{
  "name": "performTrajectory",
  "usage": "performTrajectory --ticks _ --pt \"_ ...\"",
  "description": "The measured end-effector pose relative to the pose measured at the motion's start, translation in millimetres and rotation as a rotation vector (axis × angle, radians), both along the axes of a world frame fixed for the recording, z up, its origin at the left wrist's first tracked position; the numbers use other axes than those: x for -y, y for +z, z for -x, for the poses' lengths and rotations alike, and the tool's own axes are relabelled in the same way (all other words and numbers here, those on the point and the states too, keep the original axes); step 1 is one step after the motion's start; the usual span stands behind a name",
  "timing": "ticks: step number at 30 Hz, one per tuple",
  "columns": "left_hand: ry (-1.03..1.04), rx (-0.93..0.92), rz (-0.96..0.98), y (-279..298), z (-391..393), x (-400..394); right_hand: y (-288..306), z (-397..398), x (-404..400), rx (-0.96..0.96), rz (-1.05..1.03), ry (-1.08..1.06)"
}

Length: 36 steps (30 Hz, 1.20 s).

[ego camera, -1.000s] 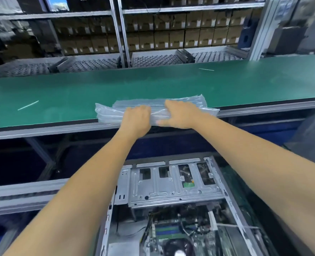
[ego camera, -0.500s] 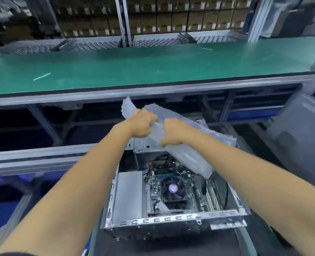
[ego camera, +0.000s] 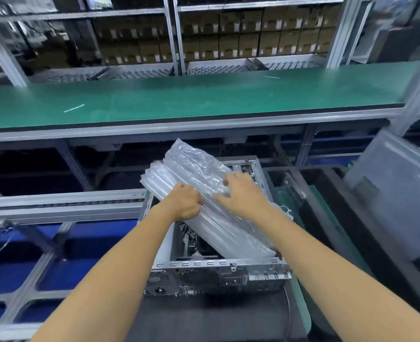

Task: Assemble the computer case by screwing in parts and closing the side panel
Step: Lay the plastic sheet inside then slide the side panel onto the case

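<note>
Lowering the air-cushion pack [ego camera: 204, 206] into the open computer case [ego camera: 218, 270] is the step in hand, judging by the tilt. Case sits bottom centre of the frame on a dark mat [ego camera: 204, 317], side open, rear ports facing the viewer, boards partly visible inside. Pack lies diagonally across the opening, lower end near the case's front-right rim, upper end sticking up past the far edge. Left hand [ego camera: 185, 204] has fingers curled around the pack's left edge, gripping it. Right hand [ego camera: 244, 196] lies on top, fingers spread and fairly straight, pressing the film rather than pinching.

To do it well: probably level the pack before pushing, so it settles flat between the walls instead of wedging on the rim; press gently, inflated tubes could pop on sheet-metal edges or catch on cables.

A grey panel [ego camera: 396, 193], possibly the side panel, leans at right of frame, well apart. Green bench [ego camera: 179, 99] crosses the upper middle; shelves of boxes [ego camera: 253, 43] behind, top.
</note>
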State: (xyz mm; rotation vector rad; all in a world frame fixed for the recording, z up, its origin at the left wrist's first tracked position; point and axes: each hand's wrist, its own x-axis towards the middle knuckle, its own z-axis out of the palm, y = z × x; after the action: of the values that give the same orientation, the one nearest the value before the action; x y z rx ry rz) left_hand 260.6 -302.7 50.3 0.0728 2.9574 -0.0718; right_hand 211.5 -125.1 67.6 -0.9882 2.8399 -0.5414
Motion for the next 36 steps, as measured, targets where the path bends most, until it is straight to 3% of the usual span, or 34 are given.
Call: performTrajectory --ticks 2,8,12,18,21,27,36 --pt "0.002 0.013 0.019 -2.1 -0.7 -0.3 2.6 7.9 -13.4 -0.156 -0.139 -0.069" --pt "0.022 0.210 0.033 -12.0 19.8 -9.1 -24.8 -15.0 -12.5 0.098 -0.245 0.190" --pt "0.027 0.280 -0.005 -11.7 29.1 -12.9 -35.7 -13.7 -5.9 0.135 -0.296 0.158" --pt "-0.003 0.316 -0.068 -14.6 25.5 -9.7 -27.9 -1.6 6.5 0.448 -0.280 0.132" --pt "0.003 0.307 -0.137 -17.5 24.1 -9.1 -24.9 4.2 6.5 0.604 -0.372 0.128" --pt "0.136 0.385 -0.332 -27.0 20.3 -3.3 -29.9 3.5 26.6 0.404 -0.571 0.282" --pt "0.230 0.458 -0.549 -32.7 23.3 -5.0 -23.6 10.6 46.5 0.452 -0.772 0.292"
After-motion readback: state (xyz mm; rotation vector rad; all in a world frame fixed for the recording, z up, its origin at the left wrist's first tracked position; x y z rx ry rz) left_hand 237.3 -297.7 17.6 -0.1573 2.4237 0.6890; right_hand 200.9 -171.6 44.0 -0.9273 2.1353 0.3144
